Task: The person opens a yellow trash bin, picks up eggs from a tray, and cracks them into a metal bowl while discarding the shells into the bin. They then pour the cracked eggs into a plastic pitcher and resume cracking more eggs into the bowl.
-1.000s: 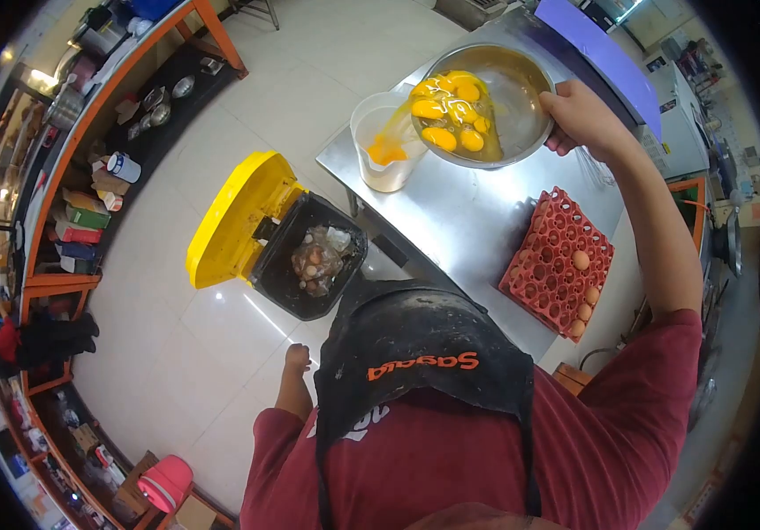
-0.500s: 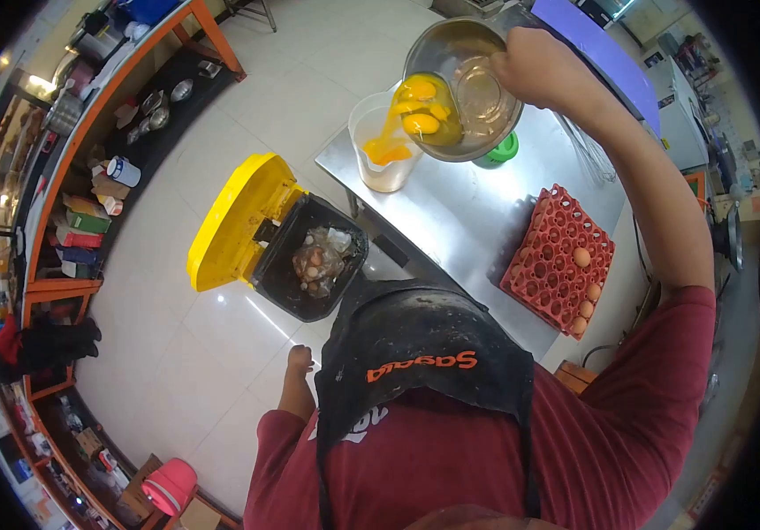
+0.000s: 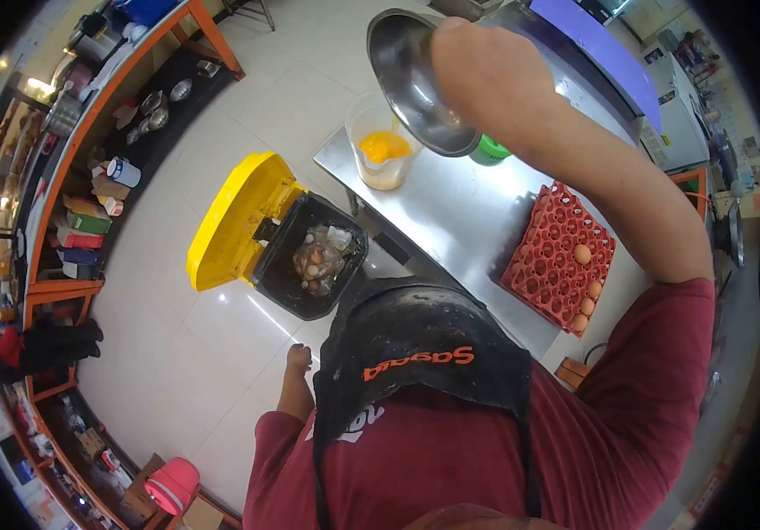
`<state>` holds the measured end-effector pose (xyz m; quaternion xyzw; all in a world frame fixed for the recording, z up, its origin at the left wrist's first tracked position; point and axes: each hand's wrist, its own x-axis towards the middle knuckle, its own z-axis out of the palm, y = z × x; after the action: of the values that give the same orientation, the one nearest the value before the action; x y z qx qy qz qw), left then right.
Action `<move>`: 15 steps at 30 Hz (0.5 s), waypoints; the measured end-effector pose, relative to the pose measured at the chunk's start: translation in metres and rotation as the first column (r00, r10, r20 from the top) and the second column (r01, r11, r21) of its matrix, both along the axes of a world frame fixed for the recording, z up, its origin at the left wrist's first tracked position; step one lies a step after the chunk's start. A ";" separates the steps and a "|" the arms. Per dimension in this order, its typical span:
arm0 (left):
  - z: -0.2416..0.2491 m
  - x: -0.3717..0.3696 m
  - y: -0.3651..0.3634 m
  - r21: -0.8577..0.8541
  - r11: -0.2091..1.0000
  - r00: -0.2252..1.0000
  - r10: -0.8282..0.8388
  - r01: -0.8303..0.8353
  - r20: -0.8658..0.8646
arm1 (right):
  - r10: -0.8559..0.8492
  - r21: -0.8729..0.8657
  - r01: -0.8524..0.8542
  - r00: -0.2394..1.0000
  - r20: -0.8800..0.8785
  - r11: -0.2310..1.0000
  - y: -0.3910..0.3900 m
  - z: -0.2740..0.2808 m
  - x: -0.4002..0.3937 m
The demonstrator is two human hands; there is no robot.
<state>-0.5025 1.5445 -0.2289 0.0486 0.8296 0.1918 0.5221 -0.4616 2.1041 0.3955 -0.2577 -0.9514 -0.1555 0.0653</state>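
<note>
My right hand (image 3: pixel 490 66) is closed on the rim of a metal mixing bowl (image 3: pixel 411 71), which is tipped steeply above a translucent plastic pitcher (image 3: pixel 380 177). Egg yolks (image 3: pixel 383 146) lie inside the pitcher, and a thin strand of egg hangs between it and the bowl. The bowl's visible inner wall is shiny. My left hand (image 3: pixel 300 357) hangs low beside my apron (image 3: pixel 424 340), fingers curled, with nothing seen in it. On the table, a red egg tray (image 3: pixel 550 261) carries several brown eggs (image 3: pixel 582 254) along its right side.
The steel table (image 3: pixel 468 230) extends in front of me. A green lid (image 3: pixel 491 150) shows partly behind the bowl. Left of the table stands a bin (image 3: pixel 296 305) with its yellow lid (image 3: pixel 231 221) raised and eggshells inside. Orange-framed shelves (image 3: pixel 214 40) line the left.
My right hand has tipped the bowl much further and shifted it left. The egg seen in the bowl has slid out, and the pitcher holds more egg. My left hand has hardly moved.
</note>
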 end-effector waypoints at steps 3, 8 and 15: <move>-0.003 -0.002 -0.006 -0.030 0.999 1.000 -0.029 0.029 0.013 | -0.079 -0.143 0.072 0.996 -0.047 0.987 0.025 -0.002 0.020; 0.013 -0.003 -0.001 -0.137 0.990 0.992 0.035 -0.018 0.118 | -0.328 -0.466 0.208 0.925 -0.193 0.860 0.090 -0.054 0.068; 0.083 -0.032 0.030 -0.090 0.605 0.585 -0.791 0.791 -0.178 | -0.763 -0.988 -0.152 0.640 -0.087 -0.015 0.053 -0.192 0.168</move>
<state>-0.5350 1.5747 -0.1455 0.4308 0.7693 -0.0666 0.4670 -0.2940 2.1570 0.2035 -0.4921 -0.5996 0.6116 0.1556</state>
